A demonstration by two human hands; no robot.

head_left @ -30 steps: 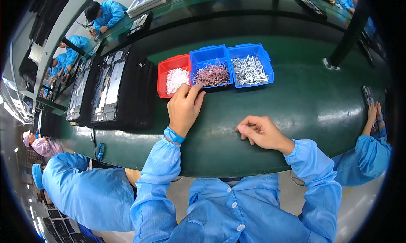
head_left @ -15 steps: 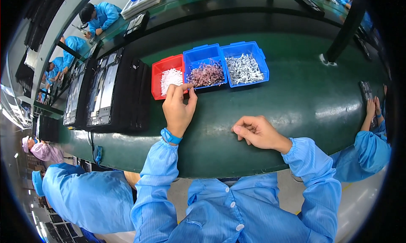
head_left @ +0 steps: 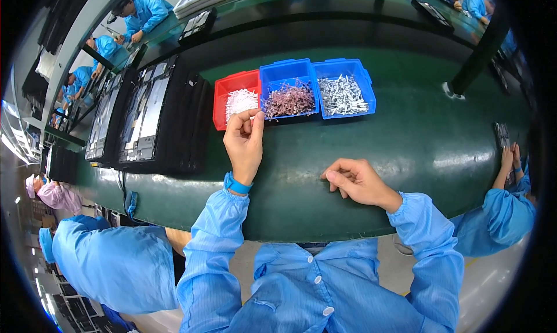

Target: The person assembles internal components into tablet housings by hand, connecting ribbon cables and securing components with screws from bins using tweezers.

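Note:
A red bin of small white pieces, a blue bin of thin reddish-brown pieces and another blue bin of silvery-white pieces stand side by side. At the front of the red bin, my left hand is raised with thumb and index finger pinched together. Anything between those fingertips is too small to make out. Lower and to the right, my right hand hovers over or rests on the green bench. Its fingers are loosely curled with the thumb against them, hiding what they may hold.
Flat black-and-silver panel units stand in a dark stack left of the bins. A dark post rises at the right. Co-workers in blue sit on both sides; one person's hands hold a dark part at the far right.
My left hand has shifted slightly left relative to the bins, its thumb and index finger still together. My right hand has barely moved. The whole view has shifted a little.

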